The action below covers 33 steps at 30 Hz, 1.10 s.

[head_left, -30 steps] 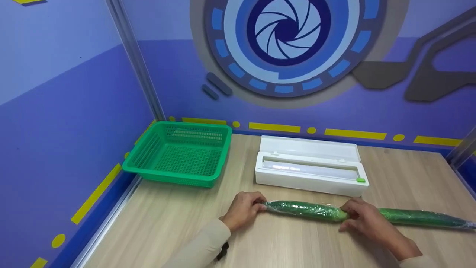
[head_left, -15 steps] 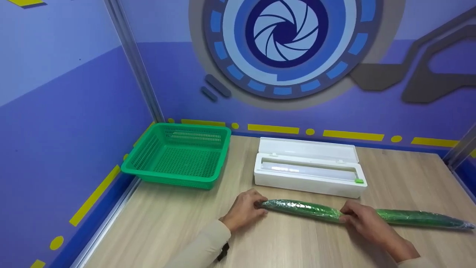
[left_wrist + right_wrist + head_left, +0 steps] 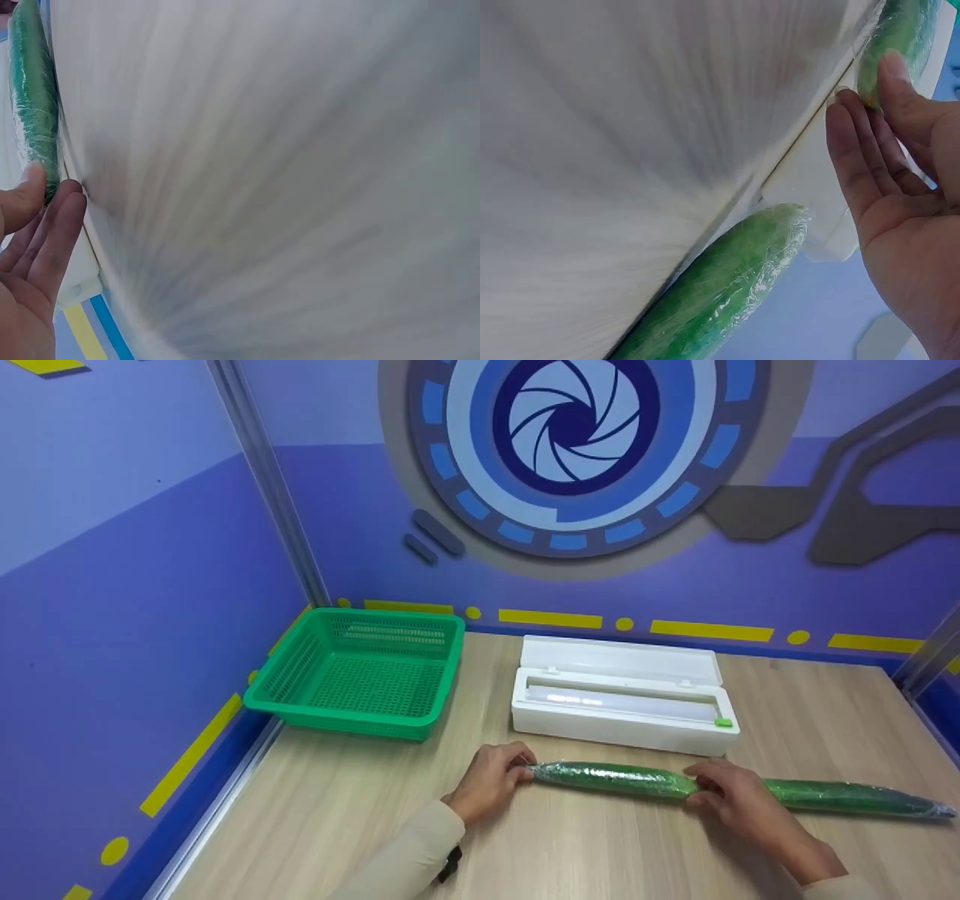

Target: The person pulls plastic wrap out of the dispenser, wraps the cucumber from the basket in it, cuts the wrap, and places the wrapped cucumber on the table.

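Note:
A cucumber in clear plastic film (image 3: 611, 778) lies along the table in front of me. My left hand (image 3: 489, 784) pinches its left tip between thumb and fingers, as the left wrist view also shows on that cucumber (image 3: 34, 97). At the other end, my right hand (image 3: 739, 804) holds the paler tip with thumb and fingertips. A second film-wrapped cucumber (image 3: 847, 796) rests to the right, partly hidden behind the right hand. In the right wrist view, this second cucumber (image 3: 720, 289) lies apart from the fingers.
Behind the cucumbers stands a white cling film box (image 3: 622, 735), lid raised, with a film roll (image 3: 622, 701) and a green slider (image 3: 723, 722). A green perforated basket (image 3: 352, 720) sits at the back left, near the walls. Wood-grain table (image 3: 585, 855) lies in front.
The held cucumber has turned slightly between my hands, and the loose film at its right end now looks flatter. Both hands stay nearly in place.

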Motion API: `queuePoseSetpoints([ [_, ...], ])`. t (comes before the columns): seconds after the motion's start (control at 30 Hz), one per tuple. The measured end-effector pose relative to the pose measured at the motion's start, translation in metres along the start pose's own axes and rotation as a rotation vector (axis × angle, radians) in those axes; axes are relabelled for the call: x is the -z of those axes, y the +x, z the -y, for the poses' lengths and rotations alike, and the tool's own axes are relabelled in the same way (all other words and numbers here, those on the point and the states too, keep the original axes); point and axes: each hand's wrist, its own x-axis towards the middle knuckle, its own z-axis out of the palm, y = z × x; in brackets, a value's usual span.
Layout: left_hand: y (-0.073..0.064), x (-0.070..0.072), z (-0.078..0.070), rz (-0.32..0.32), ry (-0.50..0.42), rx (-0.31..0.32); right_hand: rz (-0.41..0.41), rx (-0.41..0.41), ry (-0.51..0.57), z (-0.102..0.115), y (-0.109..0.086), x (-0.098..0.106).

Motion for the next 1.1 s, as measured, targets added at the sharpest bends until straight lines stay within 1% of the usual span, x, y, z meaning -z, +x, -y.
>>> queuePoseSetpoints([
  [0.07,0.0001,0.0007,-0.0010,-0.007,0.001,0.003,-0.015,-0.013,0.011,-0.0003,0.0005,-0.0007],
  [0.1,0.0000,0.0009,-0.0017,-0.010,0.010,-0.001,-0.027,-0.005,0.016,-0.0008,0.0005,-0.0014],
  [0.17,-0.0001,0.0011,-0.0028,-0.019,0.040,-0.019,-0.058,0.044,0.022,-0.0030,-0.0008,-0.0034],
  [0.23,-0.0004,0.0008,-0.0038,-0.019,0.065,-0.030,-0.074,0.095,0.007,-0.0045,-0.0016,-0.0044],
  [0.3,-0.0010,0.0008,-0.0046,-0.008,0.077,-0.026,-0.078,0.124,0.001,-0.0054,-0.0018,-0.0043],
  [0.4,-0.0018,0.0014,-0.0047,0.004,0.064,0.003,-0.046,0.103,0.030,-0.0047,-0.0016,-0.0017],
  [0.47,-0.0018,0.0016,-0.0045,0.005,0.059,0.013,-0.043,0.103,0.049,-0.0037,-0.0010,0.0000],
  [0.53,-0.0013,0.0016,-0.0041,-0.003,0.063,0.002,-0.050,0.125,0.051,-0.0027,-0.0005,0.0008],
  [0.6,-0.0012,0.0011,-0.0034,-0.008,0.074,-0.019,-0.065,0.155,0.032,-0.0015,-0.0002,0.0008],
  [0.63,-0.0010,0.0012,-0.0032,-0.011,0.077,-0.030,-0.068,0.156,0.019,-0.0009,0.0001,0.0007],
  [0.7,-0.0014,0.0008,-0.0023,-0.014,0.071,-0.045,-0.048,0.126,0.006,0.0003,0.0002,0.0006],
  [0.77,-0.0022,0.0008,-0.0017,-0.013,0.057,-0.042,-0.028,0.078,0.017,0.0017,0.0002,0.0003],
  [0.83,-0.0025,0.0012,-0.0014,-0.015,0.048,-0.039,-0.021,0.050,0.042,0.0023,0.0004,0.0000],
  [0.9,-0.0021,0.0021,-0.0014,-0.021,0.054,-0.041,-0.027,0.064,0.056,0.0024,0.0003,-0.0003],
  [1.03,-0.0002,0.0040,-0.0034,-0.020,0.104,-0.047,-0.052,0.134,0.052,0.0009,0.0001,-0.0004],
  [1.1,0.0006,0.0045,-0.0049,-0.006,0.122,-0.034,-0.054,0.135,0.048,0.0008,0.0000,-0.0003],
])
